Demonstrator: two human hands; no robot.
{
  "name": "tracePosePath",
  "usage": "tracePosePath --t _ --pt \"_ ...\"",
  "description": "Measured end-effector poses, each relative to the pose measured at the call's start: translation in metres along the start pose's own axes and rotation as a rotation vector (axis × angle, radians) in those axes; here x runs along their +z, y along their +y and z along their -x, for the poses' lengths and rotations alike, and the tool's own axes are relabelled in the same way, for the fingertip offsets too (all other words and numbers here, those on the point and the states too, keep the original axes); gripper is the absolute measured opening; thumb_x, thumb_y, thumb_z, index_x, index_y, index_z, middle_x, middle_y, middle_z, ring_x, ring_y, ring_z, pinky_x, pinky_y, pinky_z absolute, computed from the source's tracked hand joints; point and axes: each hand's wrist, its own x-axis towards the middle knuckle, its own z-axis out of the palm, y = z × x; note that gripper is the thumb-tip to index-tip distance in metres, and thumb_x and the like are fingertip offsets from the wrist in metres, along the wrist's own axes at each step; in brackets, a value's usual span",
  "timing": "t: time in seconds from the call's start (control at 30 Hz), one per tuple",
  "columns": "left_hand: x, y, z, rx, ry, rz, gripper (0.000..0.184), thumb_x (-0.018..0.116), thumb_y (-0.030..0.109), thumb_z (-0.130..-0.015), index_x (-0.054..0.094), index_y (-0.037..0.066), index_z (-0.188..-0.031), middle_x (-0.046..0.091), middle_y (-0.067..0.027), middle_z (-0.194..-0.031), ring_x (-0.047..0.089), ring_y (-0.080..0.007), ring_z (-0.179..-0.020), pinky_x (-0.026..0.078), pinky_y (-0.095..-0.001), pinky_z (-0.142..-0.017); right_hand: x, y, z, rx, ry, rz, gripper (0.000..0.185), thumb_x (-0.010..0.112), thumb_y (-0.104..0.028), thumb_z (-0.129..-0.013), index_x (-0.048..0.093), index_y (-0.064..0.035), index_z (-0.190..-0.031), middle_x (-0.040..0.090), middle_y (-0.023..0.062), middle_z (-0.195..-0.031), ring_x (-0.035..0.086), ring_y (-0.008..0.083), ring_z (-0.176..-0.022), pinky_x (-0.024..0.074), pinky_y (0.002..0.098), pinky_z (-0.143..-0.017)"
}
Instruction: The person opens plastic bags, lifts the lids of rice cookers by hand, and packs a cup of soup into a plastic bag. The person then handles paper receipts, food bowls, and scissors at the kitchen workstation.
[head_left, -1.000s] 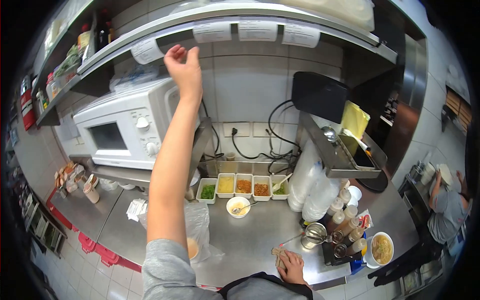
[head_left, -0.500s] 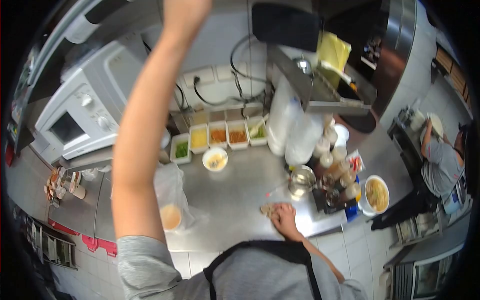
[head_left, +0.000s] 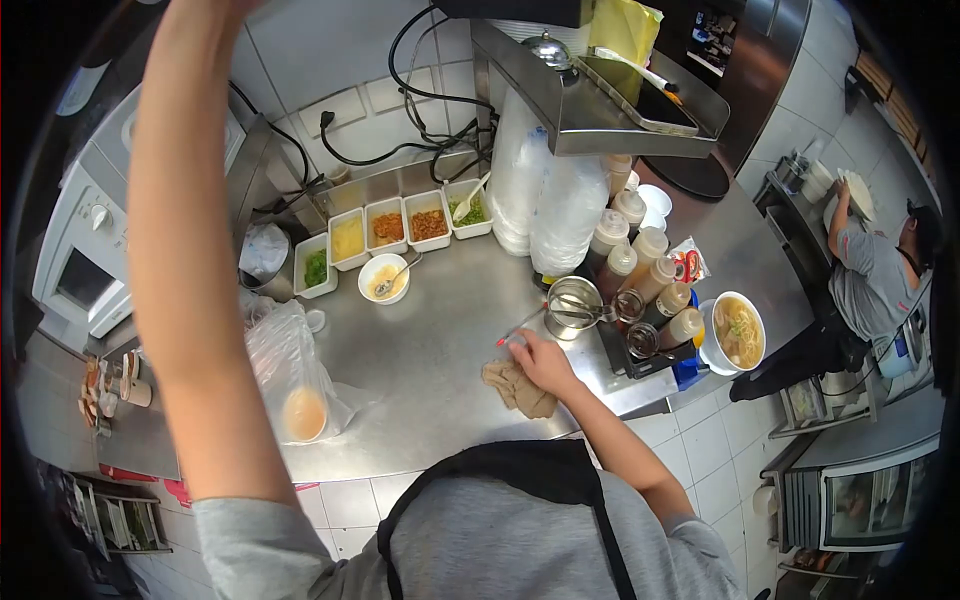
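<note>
My left arm (head_left: pixel 185 270) is raised up the left side, and the hand is cut off by the top edge. On the steel counter (head_left: pixel 430 340), my right hand (head_left: pixel 543 362) is closed with its fingertips at a thin red-tipped stick (head_left: pixel 502 342). A crumpled brown cloth (head_left: pixel 520 390) lies flat beside and partly under the palm. Just beyond that hand is a metal pot (head_left: pixel 573 307) with utensils in it. Farther left stands a small white bowl (head_left: pixel 384 279) with a yellowish mixture and a spoon.
Trays of toppings (head_left: pixel 387 227) line the back wall. A plastic bag with a cup (head_left: pixel 305 414) sits at left. Sauce bottles (head_left: pixel 650 250) and a noodle soup bowl (head_left: pixel 738 330) stand right, below a metal shelf (head_left: pixel 640 138). A co-worker (head_left: pixel 880 270) holds a plate at far right.
My right hand has moved from over the cloth to the red-tipped stick, leaving the cloth more spread out. The view has shifted, and my left hand has passed beyond the top edge.
</note>
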Motion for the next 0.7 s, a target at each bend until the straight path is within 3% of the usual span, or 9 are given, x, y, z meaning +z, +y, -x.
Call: tracePosePath --t 0.1,0.2,0.33,0.43,0.5,0.53,0.57,0.67,0.7 --pt "0.054 -0.001 0.068 -0.2 0.213 -0.057 0.049 0.066 0.02 -0.077 0.051 0.0 -0.119 0.058 -0.0074 -0.11 0.053 -0.0106 -0.081 0.044 -0.0202 -0.073 0.009 -0.007 -0.031 0.213 -0.001 0.304 0.038 0.057 -0.033 -0.084 0.062 0.0041 -0.09 0.063 0.0251 -0.08 0.062 0.0386 -0.081 0.0496 0.0451 -0.071" --pt "0.087 -0.078 0.177 -0.603 -0.098 0.235 0.048 0.062 0.005 -0.072 0.058 0.009 -0.12 0.063 0.0005 -0.108 0.052 -0.0021 -0.073 0.044 -0.0194 -0.066 0.018 -0.001 -0.047 0.225 -0.017 0.428 0.041 0.062 -0.035 -0.079 0.063 0.0055 -0.086 0.063 0.0248 -0.081 0.062 0.0397 -0.082 0.0499 0.0447 -0.074" --pt "0.153 -0.179 0.358 -1.151 -0.199 0.417 0.053 0.062 0.005 -0.076 0.05 0.008 -0.128 0.061 -0.0038 -0.101 0.057 -0.0081 -0.082 0.048 -0.0236 -0.071 0.029 0.012 -0.068 0.259 0.028 0.346 0.037 0.066 -0.032 -0.072 0.065 0.0049 -0.074 0.064 0.0235 -0.077 0.064 0.0369 -0.08 0.0508 0.0395 -0.076" --pt "0.161 -0.205 0.444 -1.056 -0.219 -0.095 0.059 0.067 0.019 -0.075 0.047 0.009 -0.13 0.056 -0.0087 -0.117 0.051 -0.0205 -0.108 0.038 -0.0398 -0.09 0.016 0.006 -0.08 0.344 -0.114 0.16 0.049 0.062 -0.042 -0.074 0.064 0.0062 -0.065 0.06 0.0155 -0.052 0.064 0.0275 -0.054 0.0527 0.036 -0.067" --pt "0.158 -0.188 0.451 -0.916 -0.318 -0.624 0.063 0.069 0.029 -0.074 0.046 0.01 -0.13 0.051 -0.0089 -0.125 0.041 -0.0265 -0.123 0.027 -0.0486 -0.1 0.018 -0.002 -0.088 0.359 -0.049 0.218 0.051 0.062 -0.043 -0.075 0.064 0.0062 -0.065 0.061 0.0164 -0.053 0.064 0.0278 -0.055 0.0527 0.0362 -0.067" --pt "0.157 -0.188 0.456 -0.884 -0.312 -0.605 0.064 0.069 0.032 -0.073 0.047 0.011 -0.129 0.05 -0.0076 -0.127 0.037 -0.0272 -0.126 0.022 -0.0505 -0.102 0.02 -0.003 -0.094 0.367 -0.017 0.246 0.052 0.061 -0.044 -0.076 0.064 0.0063 -0.065 0.061 0.0168 -0.053 0.064 0.028 -0.056 0.0527 0.0363 -0.067" --pt "0.155 -0.189 0.461 -0.851 -0.308 -0.586 0.065 0.069 0.036 -0.073 0.047 0.011 -0.129 0.049 -0.0062 -0.128 0.032 -0.028 -0.13 0.018 -0.0524 -0.103 0.025 0.001 -0.103 0.416 -0.03 0.341 0.053 0.06 -0.047 -0.077 0.065 0.0055 -0.078 0.065 0.0226 -0.08 0.064 0.0355 -0.084 0.0497 0.0392 -0.08" --pt "0.152 -0.188 0.457 -0.82 -0.292 -0.586 0.066 0.07 0.04 -0.07 0.049 0.014 -0.127 0.049 -0.0068 -0.13 0.029 -0.0281 -0.132 0.015 -0.0546 -0.105 0.021 -0.019 -0.114 0.327 0.012 0.482 0.049 0.063 -0.043 -0.076 0.065 0.006 -0.082 0.064 0.0258 -0.09 0.061 0.0392 -0.091 0.0483 0.0426 -0.083" --pt "0.152 -0.186 0.456 -0.826 -0.288 -0.592 0.066 0.071 0.04 -0.069 0.05 0.014 -0.126 0.049 -0.0078 -0.13 0.03 -0.0278 -0.131 0.016 -0.0547 -0.104 0.022 -0.019 -0.119 0.341 0.001 0.48 0.043 0.066 -0.037 -0.074 0.065 0.0054 -0.083 0.065 0.0234 -0.084 0.065 0.034 -0.079 0.0523 0.0394 -0.072"
